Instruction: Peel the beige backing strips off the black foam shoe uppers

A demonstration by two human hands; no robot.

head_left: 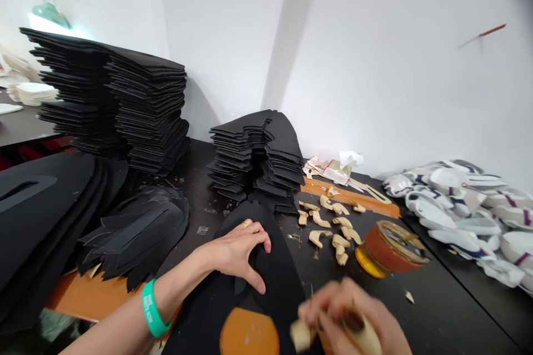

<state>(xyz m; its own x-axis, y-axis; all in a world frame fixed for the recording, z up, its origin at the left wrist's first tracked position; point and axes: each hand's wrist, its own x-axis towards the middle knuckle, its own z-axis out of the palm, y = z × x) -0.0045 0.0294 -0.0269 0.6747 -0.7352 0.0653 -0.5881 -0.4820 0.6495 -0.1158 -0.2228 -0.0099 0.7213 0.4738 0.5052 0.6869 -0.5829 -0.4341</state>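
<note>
My left hand (245, 252) rests on a black foam cut-out piece (287, 288), thumb and fingers spread apart across its narrow slot. The piece has a long arched outline and lies flat on the table in front of me. An orange rounded patch (250, 333) shows at its near end. At the lower right, my right hand (350, 316) is closed around a curled beige strip (300, 335), and motion blurs both. Several similar beige curls (340, 247) lie scattered beyond it, beside a round tin with an amber base (387, 249).
Tall stacks of black cut pieces (150, 105) stand at the back left, with another stack (278, 144) in the middle. More black pieces (141, 222) fan out at left. White shoe uppers (470, 205) pile up at right. An orange strip (353, 197) lies near the wall.
</note>
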